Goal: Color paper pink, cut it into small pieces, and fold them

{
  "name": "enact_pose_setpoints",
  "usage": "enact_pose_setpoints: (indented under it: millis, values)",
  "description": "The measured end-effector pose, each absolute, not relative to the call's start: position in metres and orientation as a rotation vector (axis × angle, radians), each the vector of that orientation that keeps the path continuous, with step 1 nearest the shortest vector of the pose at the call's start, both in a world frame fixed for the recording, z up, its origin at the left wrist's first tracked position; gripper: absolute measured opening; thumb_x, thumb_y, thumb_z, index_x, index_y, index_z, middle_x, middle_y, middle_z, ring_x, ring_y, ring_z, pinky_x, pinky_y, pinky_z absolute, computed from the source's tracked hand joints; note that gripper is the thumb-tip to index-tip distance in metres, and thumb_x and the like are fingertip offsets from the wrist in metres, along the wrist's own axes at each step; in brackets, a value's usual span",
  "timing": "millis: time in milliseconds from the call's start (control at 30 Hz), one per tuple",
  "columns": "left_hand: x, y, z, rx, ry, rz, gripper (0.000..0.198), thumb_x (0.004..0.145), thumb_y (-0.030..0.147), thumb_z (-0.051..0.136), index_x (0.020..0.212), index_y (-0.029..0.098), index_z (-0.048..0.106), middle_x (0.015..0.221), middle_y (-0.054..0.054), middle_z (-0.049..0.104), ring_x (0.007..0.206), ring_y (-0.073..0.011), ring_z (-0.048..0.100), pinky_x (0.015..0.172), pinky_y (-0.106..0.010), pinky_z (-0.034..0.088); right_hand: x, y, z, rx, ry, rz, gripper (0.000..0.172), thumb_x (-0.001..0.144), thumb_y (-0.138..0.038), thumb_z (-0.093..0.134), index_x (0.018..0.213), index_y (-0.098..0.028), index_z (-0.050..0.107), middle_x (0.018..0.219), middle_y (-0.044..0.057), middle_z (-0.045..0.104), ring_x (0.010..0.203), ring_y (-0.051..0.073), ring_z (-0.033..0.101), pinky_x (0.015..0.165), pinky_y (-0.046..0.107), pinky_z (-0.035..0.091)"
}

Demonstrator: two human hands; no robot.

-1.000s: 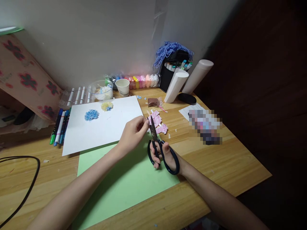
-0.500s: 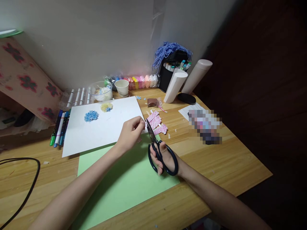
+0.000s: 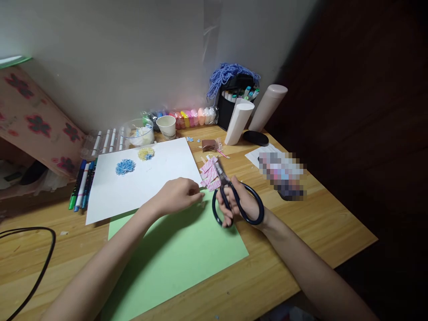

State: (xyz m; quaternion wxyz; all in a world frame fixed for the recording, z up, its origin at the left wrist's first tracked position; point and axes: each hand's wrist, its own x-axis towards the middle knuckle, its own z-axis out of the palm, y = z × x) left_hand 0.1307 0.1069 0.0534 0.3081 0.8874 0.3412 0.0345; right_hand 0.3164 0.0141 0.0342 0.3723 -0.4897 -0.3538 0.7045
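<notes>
Here, the right grip (image 3: 248, 201) holds scissors (image 3: 223, 176); left grip (image 3: 178, 195), I cannot tell; print on the cup (image 3: 166, 128) blurred.

The white sheet (image 3: 107, 200) lies on the wooden table (image 3: 317, 232) and bears a blue crumbly patch (image 3: 125, 167) and, farther back, a yellow patch (image 3: 145, 153). At the near right part of the white sheet is the left hand (image 3: 179, 195), fingers bent; whether they pinch something, I cannot tell. To the right of the white sheet, the right hand (image 3: 247, 203) holds black-handled scissors (image 3: 225, 182). Pink-striped paper pieces (image 3: 207, 171) lie by its right edge. From beneath its near edge extends a green sheet (image 3: 180, 258). Left of it are markers (image 3: 81, 187); behind it stands a paper cup (image 3: 166, 128).
</notes>
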Motion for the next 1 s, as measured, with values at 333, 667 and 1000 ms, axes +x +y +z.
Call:
enact_pose_setpoints:
  millis: [333,667,1000]
  values:
    - [0.147,0.096,0.028,2.629,0.991,0.296,0.032,0.094,0.031,0.037,0.093,0.019,0.067,0.088,-0.008,0.058,0.074,-0.019,0.056,0.06,-0.029,0.038,0.356,0.037,0.015,-2.052,-1.375,0.469,0.019,0.079,-0.038,0.059,0.077,-0.02,0.065,0.073,0.007,0.07,0.068,0.021,0.062,0.059,0.027,0.039]
    - [0.151,0.087,0.017,2.365,1.025,0.763,0.026,0.094,0.035,0.044,0.105,0.019,0.061,0.098,-0.008,0.055,0.092,-0.0201,0.053,0.081,-0.033,0.044,0.349,0.04,0.014,-1.611,-1.319,0.735,0.018,0.076,-0.034,0.065,0.079,-0.017,0.063,0.064,0.0,0.062,0.058,0.014,0.054,0.054,0.023,0.039]
    - [0.158,0.086,0.031,1.847,0.905,0.774,0.022,0.086,0.037,0.057,0.082,0.017,0.064,0.087,-0.004,0.066,0.087,-0.0192,0.058,0.081,-0.031,0.045,0.335,0.027,0.028,-1.396,-1.189,0.828,0.025,0.072,-0.04,0.073,0.078,-0.018,0.062,0.058,-0.004,0.053,0.054,0.011,0.049,0.055,0.024,0.04]
